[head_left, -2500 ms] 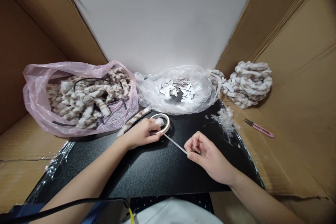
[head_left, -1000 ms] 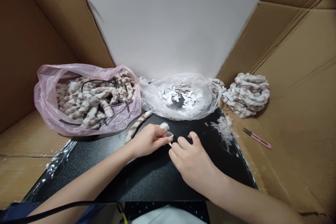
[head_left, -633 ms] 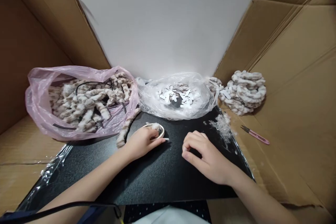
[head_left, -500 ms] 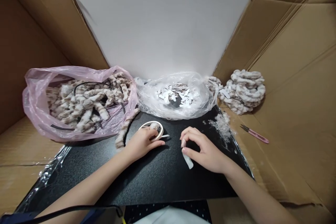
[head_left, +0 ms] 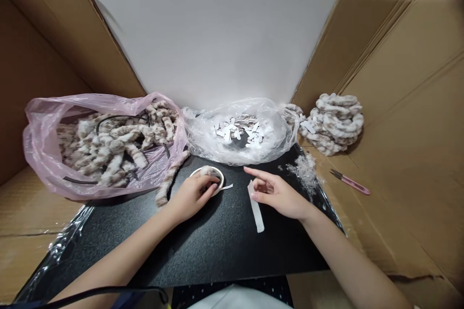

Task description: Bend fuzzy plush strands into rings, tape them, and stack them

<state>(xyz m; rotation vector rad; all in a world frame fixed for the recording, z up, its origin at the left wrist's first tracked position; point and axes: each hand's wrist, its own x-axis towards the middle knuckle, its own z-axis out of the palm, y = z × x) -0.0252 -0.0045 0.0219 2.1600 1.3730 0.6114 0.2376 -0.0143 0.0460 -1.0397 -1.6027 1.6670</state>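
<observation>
My left hand (head_left: 192,197) is curled over the near left rim of a roll of white tape (head_left: 222,181), its fingertips bent into the ring. The roll lies nearly flat on the black table (head_left: 213,246), and a short tape end sticks out to its right. A bit of fluff sits on the roll's far side. My right hand (head_left: 279,194) pinches the upper end of a torn strip of white tape (head_left: 256,212) between thumb and bent fingers, index finger stretched out. A short brown-and-white furry strip (head_left: 168,181) lies left of the roll.
At the back left, a pink plastic bag (head_left: 39,120) holds furry strips (head_left: 116,145). A clear bag (head_left: 203,140) contains white tags (head_left: 232,130). To the right are loose fluff (head_left: 306,169), a coiled furry bundle (head_left: 337,123) and pink-handled snips (head_left: 350,181). Cardboard walls flank the table.
The tape roll has tipped down flatter under my left hand. My right index finger has stretched out, and more of the tape strip shows below my right hand.
</observation>
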